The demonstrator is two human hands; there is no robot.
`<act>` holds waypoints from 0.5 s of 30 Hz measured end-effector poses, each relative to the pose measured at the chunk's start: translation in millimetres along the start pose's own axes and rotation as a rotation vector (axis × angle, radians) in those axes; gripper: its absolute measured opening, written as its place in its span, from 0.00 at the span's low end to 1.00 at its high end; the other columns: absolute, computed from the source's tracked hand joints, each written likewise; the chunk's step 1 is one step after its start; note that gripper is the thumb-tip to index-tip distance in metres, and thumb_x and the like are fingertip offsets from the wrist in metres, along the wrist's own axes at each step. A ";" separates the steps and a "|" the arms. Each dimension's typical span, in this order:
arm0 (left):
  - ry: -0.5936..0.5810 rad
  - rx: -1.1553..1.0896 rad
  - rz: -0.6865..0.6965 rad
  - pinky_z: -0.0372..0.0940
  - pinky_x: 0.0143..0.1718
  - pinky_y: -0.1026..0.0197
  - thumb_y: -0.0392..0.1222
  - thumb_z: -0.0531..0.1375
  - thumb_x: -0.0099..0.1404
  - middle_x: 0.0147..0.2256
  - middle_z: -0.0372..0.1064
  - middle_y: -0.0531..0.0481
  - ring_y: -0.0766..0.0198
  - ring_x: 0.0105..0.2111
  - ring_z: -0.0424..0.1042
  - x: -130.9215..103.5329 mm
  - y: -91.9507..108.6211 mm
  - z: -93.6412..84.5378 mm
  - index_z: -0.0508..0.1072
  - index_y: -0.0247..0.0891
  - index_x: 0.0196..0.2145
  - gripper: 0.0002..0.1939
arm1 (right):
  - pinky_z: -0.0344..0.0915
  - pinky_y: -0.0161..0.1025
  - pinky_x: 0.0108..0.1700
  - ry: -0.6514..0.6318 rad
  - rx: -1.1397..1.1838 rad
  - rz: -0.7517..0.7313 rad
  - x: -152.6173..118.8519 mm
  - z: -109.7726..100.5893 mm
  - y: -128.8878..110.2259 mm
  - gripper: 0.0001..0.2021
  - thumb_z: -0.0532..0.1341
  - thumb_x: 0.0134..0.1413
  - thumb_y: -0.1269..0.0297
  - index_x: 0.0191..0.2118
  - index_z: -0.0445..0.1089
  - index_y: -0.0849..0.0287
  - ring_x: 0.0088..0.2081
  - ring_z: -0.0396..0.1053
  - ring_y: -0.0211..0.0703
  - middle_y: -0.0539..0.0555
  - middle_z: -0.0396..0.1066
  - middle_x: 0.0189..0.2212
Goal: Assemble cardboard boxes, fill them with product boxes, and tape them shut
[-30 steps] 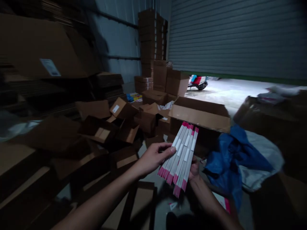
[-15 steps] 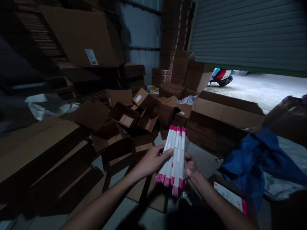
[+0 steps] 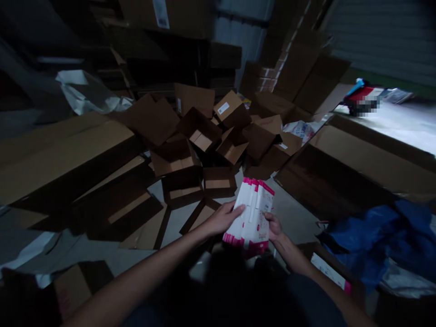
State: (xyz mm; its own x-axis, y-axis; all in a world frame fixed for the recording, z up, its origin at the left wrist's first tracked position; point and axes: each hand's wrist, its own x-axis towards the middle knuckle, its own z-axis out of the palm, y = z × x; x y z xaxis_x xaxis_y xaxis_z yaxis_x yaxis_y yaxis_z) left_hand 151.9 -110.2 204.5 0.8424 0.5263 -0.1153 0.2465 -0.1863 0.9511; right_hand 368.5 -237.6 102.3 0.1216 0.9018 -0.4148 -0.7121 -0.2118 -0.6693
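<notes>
A stack of flat white packets with pink ends [image 3: 250, 215] is held between my two hands, low in front of me. My left hand [image 3: 226, 217] grips its left side, thumb lying over the top edges. At the right side, my right hand [image 3: 273, 226] clasps the stack with its thumb on the printed face of the outermost packet. Fingers beneath and behind the stack are hidden. Just beyond it stand several open brown cardboard boxes [image 3: 218, 177] on the grey floor.
Large cartons lie at the left [image 3: 68, 150] and right [image 3: 361, 159]. A crumpled blue sheet [image 3: 374, 236] is at the lower right, beside a box holding a white and pink packet [image 3: 329, 270]. White plastic wrapping [image 3: 88, 95] lies at the back left. A red and white scooter [image 3: 363, 97] stands outside.
My view has tipped downward and turned left. The stack has rotated in my hands, so the printed face of the right-hand packet now shows. Both hands still hold it.
</notes>
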 end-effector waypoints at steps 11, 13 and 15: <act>-0.010 0.863 -0.320 0.62 0.60 0.46 0.41 0.58 0.71 0.54 0.75 0.38 0.49 0.54 0.75 -71.1 -192.0 42.4 0.63 0.43 0.68 0.28 | 0.68 0.41 0.47 -0.583 -1.757 -0.230 35.6 52.4 -78.7 0.21 0.73 0.45 0.64 0.48 0.74 0.52 0.45 0.76 0.50 0.53 0.79 0.43; -0.059 0.857 -0.311 0.65 0.56 0.49 0.43 0.56 0.73 0.49 0.79 0.42 0.50 0.49 0.78 -70.3 -198.4 32.2 0.63 0.47 0.69 0.28 | 0.66 0.40 0.45 -0.800 -2.096 -0.084 50.1 69.7 -53.4 0.21 0.70 0.45 0.67 0.49 0.75 0.50 0.46 0.76 0.52 0.54 0.80 0.42; -0.089 0.857 -0.299 0.68 0.51 0.51 0.47 0.52 0.76 0.50 0.79 0.41 0.49 0.49 0.79 -68.0 -201.0 20.6 0.61 0.49 0.70 0.27 | 0.67 0.39 0.44 -0.902 -2.249 0.052 65.1 79.7 -19.7 0.21 0.69 0.46 0.69 0.49 0.76 0.49 0.47 0.77 0.52 0.55 0.81 0.43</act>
State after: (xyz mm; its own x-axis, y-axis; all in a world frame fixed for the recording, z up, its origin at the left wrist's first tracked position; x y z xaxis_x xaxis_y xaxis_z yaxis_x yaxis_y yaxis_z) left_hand 54.9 -125.6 15.3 0.7113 0.5926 -0.3779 0.7021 -0.6237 0.3435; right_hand 335.3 -144.7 137.6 -0.4945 0.6300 -0.5988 0.8670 0.4064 -0.2883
